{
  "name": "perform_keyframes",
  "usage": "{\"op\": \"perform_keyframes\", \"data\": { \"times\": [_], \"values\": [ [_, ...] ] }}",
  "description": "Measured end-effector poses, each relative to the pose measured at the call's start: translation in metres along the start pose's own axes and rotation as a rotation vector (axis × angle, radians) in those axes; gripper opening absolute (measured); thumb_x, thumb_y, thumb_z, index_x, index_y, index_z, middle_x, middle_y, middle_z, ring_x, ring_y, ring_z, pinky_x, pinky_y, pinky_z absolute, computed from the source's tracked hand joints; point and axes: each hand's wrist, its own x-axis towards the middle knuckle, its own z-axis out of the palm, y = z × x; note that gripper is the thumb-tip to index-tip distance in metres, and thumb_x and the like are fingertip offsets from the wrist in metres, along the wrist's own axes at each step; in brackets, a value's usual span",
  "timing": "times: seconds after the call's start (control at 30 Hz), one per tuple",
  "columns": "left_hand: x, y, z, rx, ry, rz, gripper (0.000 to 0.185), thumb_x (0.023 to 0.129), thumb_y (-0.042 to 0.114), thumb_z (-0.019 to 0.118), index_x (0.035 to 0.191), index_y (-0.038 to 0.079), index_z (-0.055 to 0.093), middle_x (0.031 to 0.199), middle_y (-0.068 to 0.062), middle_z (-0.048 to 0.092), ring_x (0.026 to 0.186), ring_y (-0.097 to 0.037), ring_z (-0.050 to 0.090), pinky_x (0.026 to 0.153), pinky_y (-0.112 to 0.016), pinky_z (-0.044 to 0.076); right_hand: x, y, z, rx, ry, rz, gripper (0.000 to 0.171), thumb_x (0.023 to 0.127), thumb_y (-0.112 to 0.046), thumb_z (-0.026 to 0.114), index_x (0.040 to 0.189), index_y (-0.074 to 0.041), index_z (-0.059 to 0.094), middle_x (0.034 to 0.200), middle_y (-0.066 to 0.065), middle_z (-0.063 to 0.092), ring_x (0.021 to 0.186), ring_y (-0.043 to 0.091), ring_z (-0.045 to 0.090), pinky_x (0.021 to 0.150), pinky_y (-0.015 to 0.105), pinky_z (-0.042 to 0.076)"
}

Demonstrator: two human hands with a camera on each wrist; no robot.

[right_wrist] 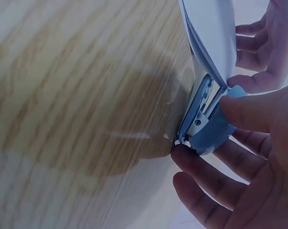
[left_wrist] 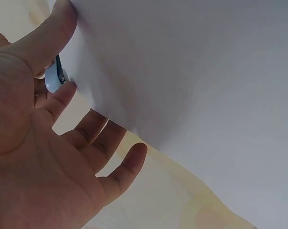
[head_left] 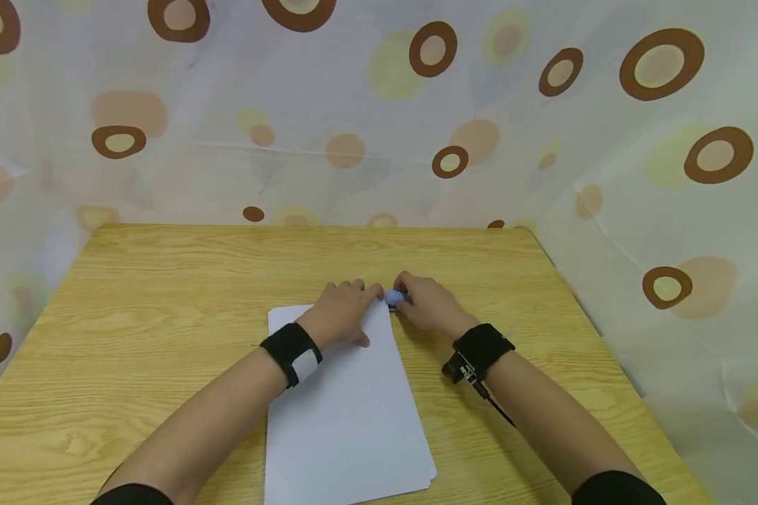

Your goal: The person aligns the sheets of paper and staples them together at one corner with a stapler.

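Observation:
A light blue stapler (head_left: 394,298) sits at the far right corner of a stack of white paper (head_left: 354,421). My right hand (head_left: 432,305) grips the stapler, thumb on its rounded top and fingers at its back end. In the right wrist view the corner of the sheets lies at the mouth of the stapler (right_wrist: 213,129), between its top and its base. My left hand (head_left: 344,312) holds the far edge of the stack, its thumb on the top sheet and its fingertips bent over the edge, the index fingertip close beside the stapler.
The stack lies on a wood-grain table (head_left: 164,294), its near edges slightly fanned. Behind and to the right, a pale patterned cloth (head_left: 354,98) borders the table. Both wrists wear black bands, and a cable (head_left: 499,410) hangs from the right one.

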Motion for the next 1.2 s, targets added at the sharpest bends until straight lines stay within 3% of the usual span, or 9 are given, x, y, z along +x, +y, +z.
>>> {"op": "perform_keyframes", "data": {
  "times": [0.37,0.63,0.87,1.07,1.2],
  "values": [
    [0.000,0.000,-0.002,0.023,-0.010,-0.005,0.084,0.077,0.047,0.092,0.147,0.023,0.052,0.138,-0.012,0.061,0.126,-0.033,0.060,0.111,-0.058,0.044,-0.006,-0.004,0.001,0.001,-0.003,-0.016,0.029,0.104,-0.017,0.064,0.130,-0.008,0.058,0.124,0.012,0.070,0.109,0.025,0.067,0.098,0.045,0.055],
    [0.001,0.000,-0.002,0.004,-0.006,-0.010,0.096,0.075,0.049,0.093,0.151,0.016,0.044,0.147,-0.010,0.060,0.131,-0.033,0.060,0.111,-0.055,0.046,-0.005,-0.010,0.006,0.011,-0.008,-0.050,0.027,0.104,-0.022,0.064,0.129,-0.010,0.060,0.124,0.010,0.071,0.111,0.025,0.067,0.099,0.045,0.055],
    [-0.003,0.001,-0.004,0.035,-0.018,0.002,0.094,0.079,0.049,0.090,0.152,0.014,0.043,0.148,-0.011,0.059,0.132,-0.034,0.059,0.112,-0.055,0.046,-0.004,-0.011,0.001,0.090,-0.005,-0.013,0.032,0.108,-0.034,0.056,0.129,-0.011,0.062,0.123,0.010,0.071,0.098,0.023,0.067,0.085,0.040,0.056],
    [-0.016,-0.002,-0.011,0.006,0.006,-0.026,0.092,0.086,0.055,0.081,0.158,0.014,0.042,0.154,-0.013,0.053,0.141,-0.037,0.052,0.113,-0.056,0.045,0.005,-0.008,-0.004,0.034,0.038,0.043,0.045,0.113,-0.041,0.038,0.138,-0.008,0.057,0.135,0.017,0.063,0.117,0.035,0.064,0.096,0.051,0.054],
    [-0.039,-0.004,-0.016,-0.039,-0.012,-0.043,0.096,0.080,0.057,0.087,0.157,0.017,0.046,0.157,-0.012,0.051,0.144,-0.038,0.048,0.113,-0.060,0.044,0.014,-0.009,-0.006,0.007,0.052,0.077,0.052,0.113,-0.045,0.035,0.147,-0.008,0.050,0.150,0.022,0.050,0.138,0.045,0.048,0.107,0.059,0.048]
  ]
}}
